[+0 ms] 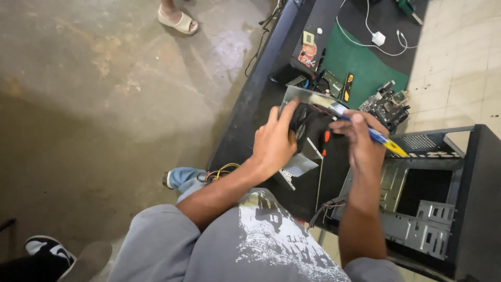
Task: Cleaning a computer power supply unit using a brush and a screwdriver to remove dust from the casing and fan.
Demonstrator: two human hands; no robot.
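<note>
My left hand (274, 143) grips a grey metal box-shaped unit (308, 99) with a black fan (301, 121) and red and black wires on its near face, holding it up over the dark workbench (245, 130). My right hand (361, 141) is closed around a blue and yellow screwdriver (383, 140), whose tip end points at the metal unit's upper right side. Both hands sit close together above the bench, just left of an open black computer case (443, 203).
A green mat (365, 68) at the back holds a circuit board (389, 104), small parts and a white charger with cable (378, 38). An orange-handled screwdriver (325, 138) lies on the bench. Another person's sandalled foot (178, 20) stands on the concrete floor; a sneaker (47, 248) shows bottom left.
</note>
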